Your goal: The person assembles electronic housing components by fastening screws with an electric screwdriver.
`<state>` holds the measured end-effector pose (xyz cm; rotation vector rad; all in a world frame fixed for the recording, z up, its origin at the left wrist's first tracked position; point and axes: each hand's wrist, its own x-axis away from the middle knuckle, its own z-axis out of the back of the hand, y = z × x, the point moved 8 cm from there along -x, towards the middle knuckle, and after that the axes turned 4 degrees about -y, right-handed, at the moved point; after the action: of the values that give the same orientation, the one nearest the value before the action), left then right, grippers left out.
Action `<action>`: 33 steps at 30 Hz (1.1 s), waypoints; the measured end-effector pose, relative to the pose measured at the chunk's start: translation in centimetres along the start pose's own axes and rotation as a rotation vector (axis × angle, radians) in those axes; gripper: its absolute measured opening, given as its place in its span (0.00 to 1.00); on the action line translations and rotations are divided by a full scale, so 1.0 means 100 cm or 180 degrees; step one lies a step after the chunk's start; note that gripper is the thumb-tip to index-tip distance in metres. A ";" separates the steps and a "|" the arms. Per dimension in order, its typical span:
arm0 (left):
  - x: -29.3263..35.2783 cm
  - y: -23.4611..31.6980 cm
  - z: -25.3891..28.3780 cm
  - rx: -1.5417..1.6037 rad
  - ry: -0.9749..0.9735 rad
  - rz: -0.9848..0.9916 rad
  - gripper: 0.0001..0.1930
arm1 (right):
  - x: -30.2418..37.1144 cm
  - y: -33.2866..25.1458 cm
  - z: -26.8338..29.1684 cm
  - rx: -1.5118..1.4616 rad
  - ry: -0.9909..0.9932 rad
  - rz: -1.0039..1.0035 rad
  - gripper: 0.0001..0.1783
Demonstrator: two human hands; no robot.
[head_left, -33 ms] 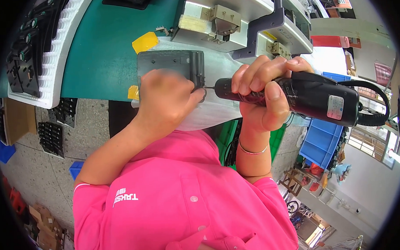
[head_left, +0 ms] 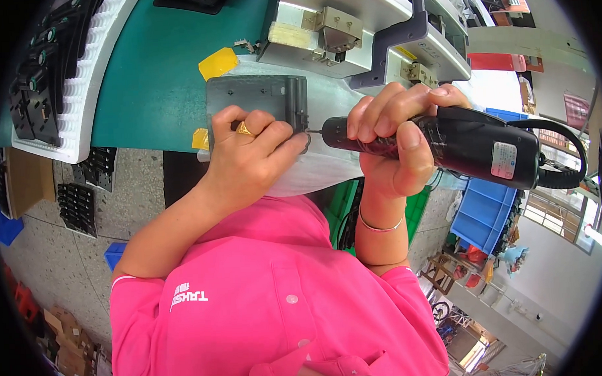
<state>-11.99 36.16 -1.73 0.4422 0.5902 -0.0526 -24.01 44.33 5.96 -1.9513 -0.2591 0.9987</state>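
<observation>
My right hand [head_left: 399, 141] is wrapped round a black electric screwdriver [head_left: 475, 145], held level with its bit pointing left. The thin bit ends at the right edge of a dark grey plastic housing [head_left: 244, 90], beside my left fingertips; whether it sits in a screw is too small to tell. Fingers curled, my left hand [head_left: 253, 150] grips the housing's near right part, hiding some of it. A ring shows on that hand. The housing lies on a pale sheet [head_left: 331, 107] over the green tabletop [head_left: 152, 94].
Grey metal machines [head_left: 339, 47] with clamp-like fittings stand just beyond the housing. Yellow pieces [head_left: 218, 63] lie at its left. A white foam tray [head_left: 86, 109] carries several black parts at far left. From the screwdriver's rear a black cord [head_left: 567, 132] loops. Blue bins [head_left: 484, 205] are at right.
</observation>
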 end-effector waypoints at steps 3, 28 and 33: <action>-0.001 0.003 -0.001 -0.0074 0.0075 -0.0016 0.13 | 0.001 0.002 -0.001 0.0052 -0.0024 0.0011 0.26; -0.003 -0.004 0.006 0.0232 0.0069 0.0308 0.11 | 0.002 -0.004 0.002 -0.0069 0.0064 0.0149 0.26; 0.001 0.000 0.001 0.0002 0.0068 0.0174 0.11 | 0.004 -0.001 0.003 -0.0082 0.0069 0.0129 0.26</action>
<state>-11.82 36.11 -1.74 0.4598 0.5988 0.0039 -23.96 44.79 5.71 -1.9968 -0.2220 1.0043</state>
